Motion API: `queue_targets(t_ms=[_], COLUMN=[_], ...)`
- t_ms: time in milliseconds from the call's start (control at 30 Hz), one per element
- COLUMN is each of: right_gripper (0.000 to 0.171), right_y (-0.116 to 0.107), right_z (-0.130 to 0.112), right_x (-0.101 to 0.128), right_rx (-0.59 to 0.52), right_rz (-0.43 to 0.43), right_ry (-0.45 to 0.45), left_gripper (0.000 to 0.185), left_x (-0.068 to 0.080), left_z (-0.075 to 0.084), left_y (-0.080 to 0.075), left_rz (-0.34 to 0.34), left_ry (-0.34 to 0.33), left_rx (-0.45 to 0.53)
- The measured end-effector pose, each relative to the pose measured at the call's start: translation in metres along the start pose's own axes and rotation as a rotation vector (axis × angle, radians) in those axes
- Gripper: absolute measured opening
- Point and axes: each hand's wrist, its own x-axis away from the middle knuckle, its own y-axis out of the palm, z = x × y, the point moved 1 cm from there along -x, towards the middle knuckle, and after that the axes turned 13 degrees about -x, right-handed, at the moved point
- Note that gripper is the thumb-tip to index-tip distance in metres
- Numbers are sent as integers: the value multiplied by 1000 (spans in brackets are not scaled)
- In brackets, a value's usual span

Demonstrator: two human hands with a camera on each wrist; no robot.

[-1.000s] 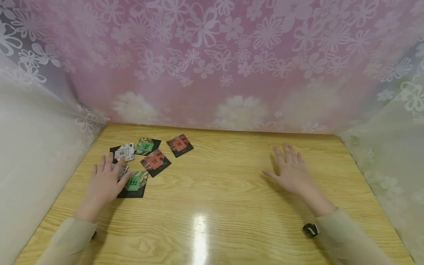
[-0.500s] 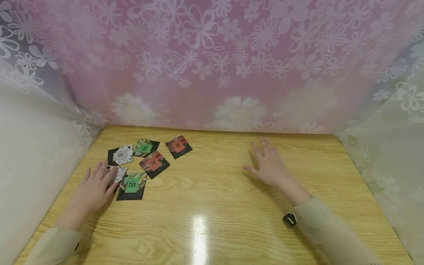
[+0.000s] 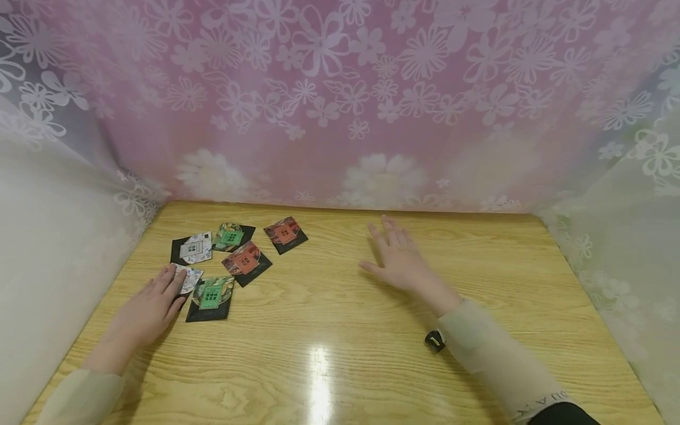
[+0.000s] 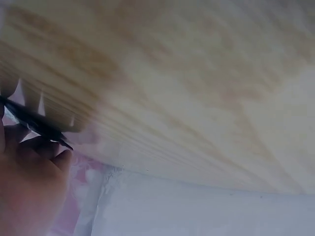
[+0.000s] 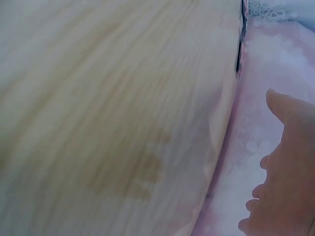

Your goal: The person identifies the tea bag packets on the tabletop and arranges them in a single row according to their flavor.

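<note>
In the head view my left hand (image 3: pixel 146 313) lies at the table's left side, fingertips on a white-and-black packet (image 3: pixel 188 280) with its near part covered. The left wrist view shows those fingers (image 4: pixel 42 152) against the dark edge of the packet (image 4: pixel 37 125); the thumb is hidden there. Close beside it lies a green-labelled packet (image 3: pixel 211 299). My right hand (image 3: pixel 401 262) holds nothing over the table's middle right, fingers spread and thumb apart. In the right wrist view the right hand (image 5: pixel 290 162) shows with its thumb extended.
Behind the left hand lie another white packet (image 3: pixel 192 248), a second green packet (image 3: pixel 232 236) and two red packets (image 3: pixel 247 263). Floral curtains (image 3: pixel 372 106) enclose the back and sides of the wooden table (image 3: pixel 329 307).
My left hand has drawn back toward the near left, uncovering more of the white packet. The right hand has moved left across the table. The packets keep about the same places.
</note>
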Motion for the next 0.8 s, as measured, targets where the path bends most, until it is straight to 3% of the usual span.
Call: queue_targets(t_ms=[100,400,800], right_gripper=[96,94,90], right_y=[4,17,34], right_z=[-11,-45,-81], right_x=[-9,-38,-76], right_rx=[-7,12,40], right_rz=[-8,-61,-132], right_ry=[-19,-88,-170], left_gripper=[62,62,63], left_x=[0,3,1], left_z=[-1,-1,-1], left_y=[2,10,13], left_rz=[-10,57,40], left_ry=[-5,1,-12], left_rx=[27,38,62])
